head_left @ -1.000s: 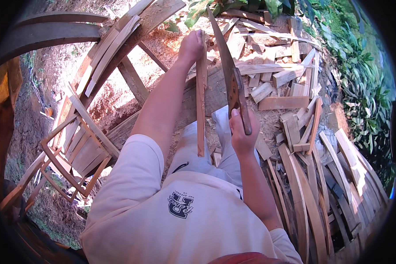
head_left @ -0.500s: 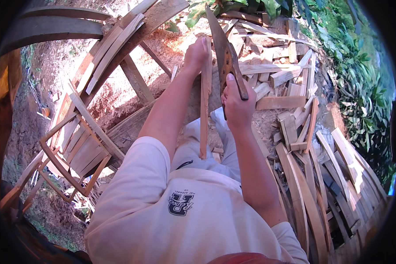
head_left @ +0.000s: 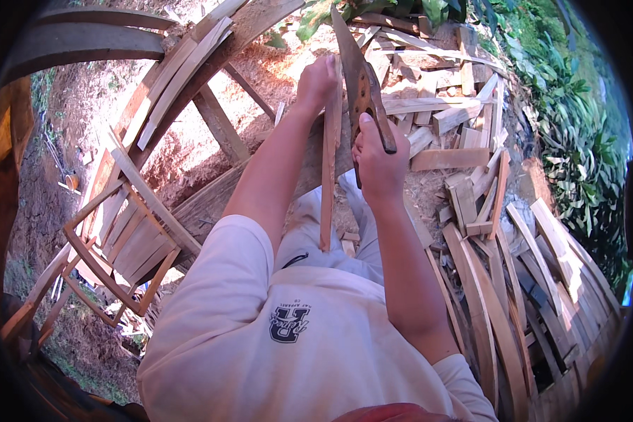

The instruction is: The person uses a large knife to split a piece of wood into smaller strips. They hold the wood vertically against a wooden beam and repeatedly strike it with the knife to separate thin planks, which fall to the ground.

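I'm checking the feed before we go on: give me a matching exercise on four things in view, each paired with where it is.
Things:
1. wooden stick
2. big knife
3. slatted frame
4. green plants

Places:
A. lying on the ground at the person's left
B. along the right edge of the view
C. held upright at its top by the left hand
D. gripped by the right hand, blade pointing up

Pairs: 1-C, 2-D, 3-A, 4-B

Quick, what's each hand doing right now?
Left hand: closed on the slat, held upright.
Right hand: closed on the blade.
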Tool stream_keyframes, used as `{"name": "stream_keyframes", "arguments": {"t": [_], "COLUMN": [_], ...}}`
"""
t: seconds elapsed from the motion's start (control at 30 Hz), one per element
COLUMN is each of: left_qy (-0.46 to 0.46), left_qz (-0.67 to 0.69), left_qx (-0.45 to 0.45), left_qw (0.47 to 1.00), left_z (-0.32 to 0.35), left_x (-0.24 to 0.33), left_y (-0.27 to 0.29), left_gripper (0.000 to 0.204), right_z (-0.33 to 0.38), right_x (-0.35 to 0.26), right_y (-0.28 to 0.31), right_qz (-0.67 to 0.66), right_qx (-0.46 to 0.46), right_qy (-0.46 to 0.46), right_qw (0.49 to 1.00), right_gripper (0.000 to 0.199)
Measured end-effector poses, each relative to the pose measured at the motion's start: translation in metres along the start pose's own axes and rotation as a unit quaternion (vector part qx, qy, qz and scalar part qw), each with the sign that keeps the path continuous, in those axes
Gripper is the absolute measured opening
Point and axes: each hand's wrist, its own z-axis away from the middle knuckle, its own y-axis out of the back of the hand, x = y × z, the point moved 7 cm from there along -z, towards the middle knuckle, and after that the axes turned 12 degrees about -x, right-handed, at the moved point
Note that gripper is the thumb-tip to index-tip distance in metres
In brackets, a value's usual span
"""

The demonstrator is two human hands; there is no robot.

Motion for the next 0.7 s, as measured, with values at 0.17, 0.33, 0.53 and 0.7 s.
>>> {"name": "stream_keyframes", "arguments": {"t": [0.17,0.33,0.53,0.7], "left_qy": [-0.003,-0.013,-0.019,-0.017], "left_qz": [0.007,0.019,0.089,0.030], "left_qx": [0.007,-0.002,-0.034,-0.082], "left_qw": [1.000,1.000,0.995,0.996], "left_z": [-0.001,-0.005,-0.036,-0.058], "left_x": [0.007,0.000,-0.010,-0.009], "left_y": [0.003,0.000,0.009,0.007], "left_gripper": [0.044,0.045,0.053,0.064], "right_z": [0.002,0.007,0.003,0.004], "right_x": [0.004,0.000,0.014,0.013], "right_y": [0.003,0.002,0.007,0.001], "right_qz": [0.004,-0.035,0.027,0.038], "right_qx": [0.001,0.003,0.018,0.009], "right_qy": [0.003,-0.018,0.015,0.028], "right_qw": [1.000,0.999,0.999,0.999], "right_gripper": [0.030,0.029,0.029,0.029]}}
